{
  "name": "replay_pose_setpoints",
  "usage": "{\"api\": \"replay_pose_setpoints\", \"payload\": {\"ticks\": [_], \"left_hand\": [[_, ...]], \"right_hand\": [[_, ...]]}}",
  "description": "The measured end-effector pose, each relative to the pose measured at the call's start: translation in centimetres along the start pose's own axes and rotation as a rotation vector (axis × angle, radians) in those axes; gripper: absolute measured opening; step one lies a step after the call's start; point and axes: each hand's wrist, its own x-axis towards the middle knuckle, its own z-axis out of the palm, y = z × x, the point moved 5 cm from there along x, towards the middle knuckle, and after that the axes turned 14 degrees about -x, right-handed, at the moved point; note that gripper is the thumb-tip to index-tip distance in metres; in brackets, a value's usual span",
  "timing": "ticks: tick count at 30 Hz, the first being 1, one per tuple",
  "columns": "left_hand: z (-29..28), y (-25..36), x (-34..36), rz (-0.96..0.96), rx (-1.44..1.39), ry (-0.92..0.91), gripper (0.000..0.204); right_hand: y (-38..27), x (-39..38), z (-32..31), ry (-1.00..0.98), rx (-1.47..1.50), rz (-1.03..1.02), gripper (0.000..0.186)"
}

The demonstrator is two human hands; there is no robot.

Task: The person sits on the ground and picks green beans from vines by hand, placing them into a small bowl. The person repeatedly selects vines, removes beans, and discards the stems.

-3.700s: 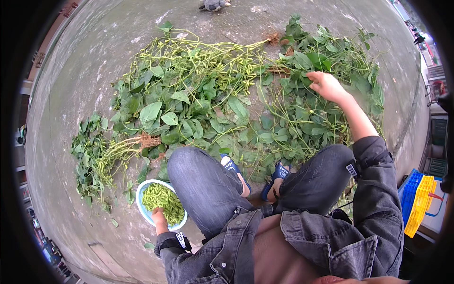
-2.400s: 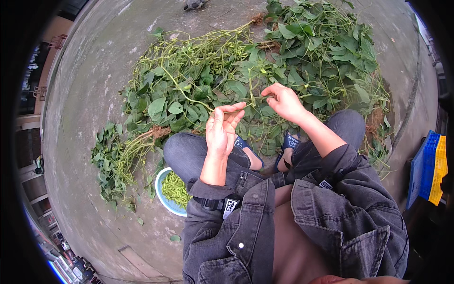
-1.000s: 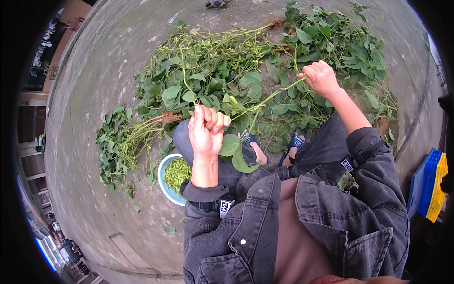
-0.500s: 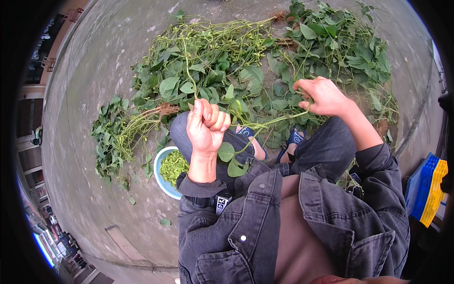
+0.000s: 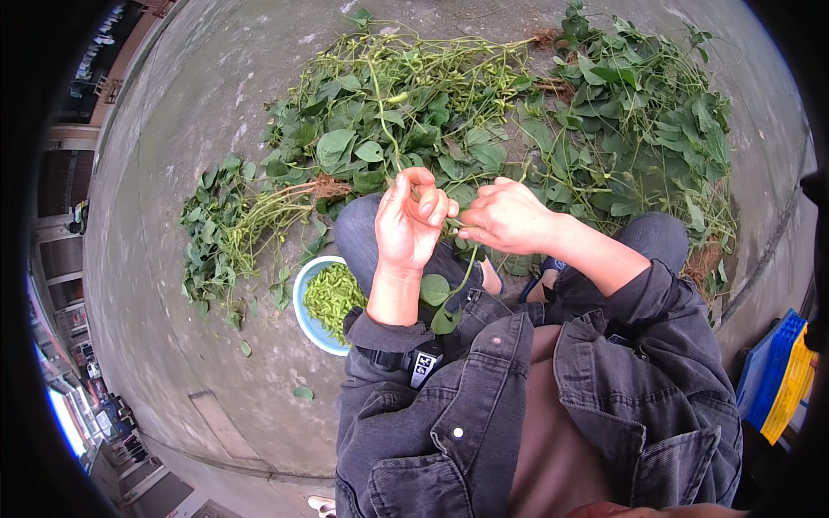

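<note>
My left hand point(image 5: 410, 223) is closed around a green bean plant stem point(image 5: 384, 112), whose thin upper end points away from me over the heap. Beside it, my right hand point(image 5: 508, 217) has its fingers curled in on the same plant, close to the left fingertips; the exact spot it pinches is hidden. Below the hands the plant hangs over my lap with a few round leaves point(image 5: 435, 290). By my left knee stands a light blue bowl point(image 5: 300, 304) holding many green bean pods point(image 5: 334, 295).
Heaped bean plants point(image 5: 337, 147) with pods lie ahead on the concrete floor point(image 5: 155, 276). A leafy pile point(image 5: 648, 129) is at the far right, and a smaller bunch point(image 5: 216, 250) with roots lies left. Blue and yellow crates point(image 5: 773, 371) stand at the right edge.
My right hand has come leftward from the plant's far end to beside my left hand. The left hand keeps hold of the stem. The whole view has shifted slightly.
</note>
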Motion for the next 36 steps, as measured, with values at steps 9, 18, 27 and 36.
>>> {"api": "replay_pose_setpoints", "payload": {"ticks": [9,18,27,36], "left_hand": [[-4.1,-3.0,6.0,-0.045,-0.14,0.267,0.041],[-4.0,10.1,7.3,0.282,0.223,0.103,0.041],[3.9,-1.5,2.5,0.066,0.457,-0.074,0.035],[0.4,-11.5,0.4,-0.396,1.063,-0.282,0.026]], "right_hand": [[2.6,-5.5,-2.4,-0.048,-0.228,0.376,0.039],[22.0,-26.5,-10.2,-0.093,-0.606,1.166,0.043],[18.3,-6.2,-8.0,0.211,-0.122,0.457,0.068],[8.9,0.1,-1.1,0.259,1.485,0.81,0.022]]}}
